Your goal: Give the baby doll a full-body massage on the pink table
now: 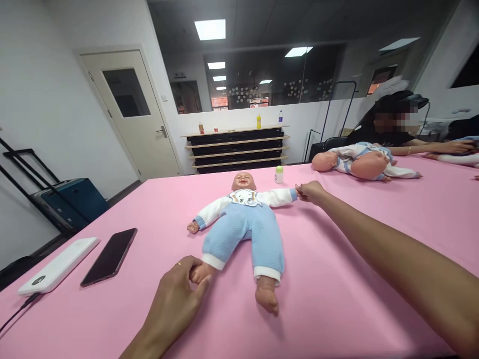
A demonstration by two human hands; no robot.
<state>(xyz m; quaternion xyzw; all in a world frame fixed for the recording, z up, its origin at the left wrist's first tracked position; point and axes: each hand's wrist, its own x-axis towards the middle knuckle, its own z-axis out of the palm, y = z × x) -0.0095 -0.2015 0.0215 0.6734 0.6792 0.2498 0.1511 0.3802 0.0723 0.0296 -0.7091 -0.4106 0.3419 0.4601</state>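
A baby doll (245,219) in a white and light-blue outfit lies on its back on the pink table (157,204), its head at the far side. My left hand (177,291) is closed around the doll's bare foot on the left of the view, thumb on one side and fingers on the other. At the right, my right hand (311,192) pinches the doll's small hand, just past the blue cuff, with that arm stretched out sideways. The doll's other arm and other leg lie untouched.
Behind the doll stands a small green-capped bottle (279,174). At the left lie a black phone (109,257) and a white power bank (59,265) with a cable. More dolls (359,160) lie at the back right, near a seated person (389,124). A suitcase (73,207) stands beyond the table.
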